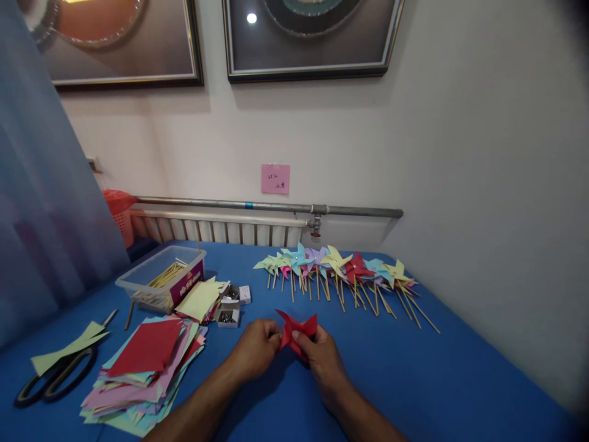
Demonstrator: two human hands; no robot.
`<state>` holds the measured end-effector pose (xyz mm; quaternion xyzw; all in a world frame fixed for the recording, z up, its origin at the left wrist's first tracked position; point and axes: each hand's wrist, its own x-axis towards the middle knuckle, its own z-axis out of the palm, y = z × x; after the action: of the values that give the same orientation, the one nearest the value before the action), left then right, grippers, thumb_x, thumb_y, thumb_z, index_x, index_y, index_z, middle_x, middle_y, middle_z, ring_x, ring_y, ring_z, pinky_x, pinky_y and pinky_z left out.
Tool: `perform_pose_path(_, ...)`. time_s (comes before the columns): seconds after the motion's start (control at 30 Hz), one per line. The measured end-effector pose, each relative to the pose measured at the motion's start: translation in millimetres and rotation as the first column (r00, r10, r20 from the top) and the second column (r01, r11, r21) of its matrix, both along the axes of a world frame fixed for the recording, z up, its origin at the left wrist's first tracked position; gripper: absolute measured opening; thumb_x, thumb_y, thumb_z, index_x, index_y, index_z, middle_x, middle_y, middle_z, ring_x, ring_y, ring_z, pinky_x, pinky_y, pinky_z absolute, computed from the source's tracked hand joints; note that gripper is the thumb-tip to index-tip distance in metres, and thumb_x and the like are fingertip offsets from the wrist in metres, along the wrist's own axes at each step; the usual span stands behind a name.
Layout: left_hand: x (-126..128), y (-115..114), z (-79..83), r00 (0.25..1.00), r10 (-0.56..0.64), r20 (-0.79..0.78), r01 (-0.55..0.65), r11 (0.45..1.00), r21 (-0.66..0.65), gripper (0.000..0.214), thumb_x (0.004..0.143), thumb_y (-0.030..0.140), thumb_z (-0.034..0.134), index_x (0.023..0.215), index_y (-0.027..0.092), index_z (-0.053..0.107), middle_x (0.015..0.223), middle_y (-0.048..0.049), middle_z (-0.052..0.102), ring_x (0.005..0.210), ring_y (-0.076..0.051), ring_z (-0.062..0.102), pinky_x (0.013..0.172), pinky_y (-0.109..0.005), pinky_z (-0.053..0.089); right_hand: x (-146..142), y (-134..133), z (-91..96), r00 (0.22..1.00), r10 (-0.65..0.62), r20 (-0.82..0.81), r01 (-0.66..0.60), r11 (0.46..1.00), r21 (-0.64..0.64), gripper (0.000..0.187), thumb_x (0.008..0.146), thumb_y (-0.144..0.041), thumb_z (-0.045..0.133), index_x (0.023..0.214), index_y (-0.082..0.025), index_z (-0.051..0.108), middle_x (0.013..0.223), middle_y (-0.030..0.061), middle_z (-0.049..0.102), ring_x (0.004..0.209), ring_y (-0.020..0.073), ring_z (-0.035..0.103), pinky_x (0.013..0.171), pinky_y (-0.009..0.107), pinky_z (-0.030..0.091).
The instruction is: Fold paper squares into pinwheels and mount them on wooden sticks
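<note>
A red paper pinwheel (298,328), its corners partly folded in and no stick on it, is held above the blue table. My right hand (324,359) grips it from the right, thumb pressed on its middle. My left hand (257,347) is closed at its left edge, fingertips pinched on a lower corner; whether a small pin is also between them is hidden. To the left of my left hand lie two small open boxes of metal pins (228,317) and a stack of coloured paper squares (146,348) topped by a red sheet.
Finished pinwheels on sticks (335,263) lie in a row at the back right. A clear plastic box (138,279) holds thin wooden sticks, with yellow paper (200,301) beside it. Black-handled scissors (69,374) lie far left under cut paper. Behind the table are a radiator (221,227) and wall.
</note>
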<state>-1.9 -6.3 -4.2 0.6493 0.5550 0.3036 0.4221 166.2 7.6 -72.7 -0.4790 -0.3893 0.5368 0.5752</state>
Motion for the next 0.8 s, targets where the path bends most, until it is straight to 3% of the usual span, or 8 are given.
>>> perform_pose_path(0.4,0.2,-0.8,-1.9,1.0,-0.004,-0.012,0.004,1.0,0.015,0.019,0.083,0.014,0.055,0.066,0.021,0.053,0.06,0.0061,0.047,0.059,-0.012,0.04,0.057,-0.026,0.028,-0.2,-14.6,33.7,1.0,0.012,0.0,-0.012,1.0,0.007,0.034,0.061,-0.041,0.09,0.084,-0.019,0.079,0.075,0.004,0.08,0.071,0.0244,0.071,0.071,0.033,0.054)
perform_pose_path(0.8,0.6,-2.0,1.3,1.0,-0.016,-0.024,0.016,1.0,0.011,0.021,0.085,0.013,0.052,0.066,0.021,0.051,0.059,0.0062,0.046,0.058,-0.012,0.04,0.057,-0.027,0.028,0.5,-13.0,31.7,1.0,0.023,0.011,-0.023,1.0,0.013,0.034,0.064,-0.043,0.088,0.085,-0.019,0.078,0.077,0.0039,0.081,0.07,0.0231,0.069,0.07,0.032,0.053)
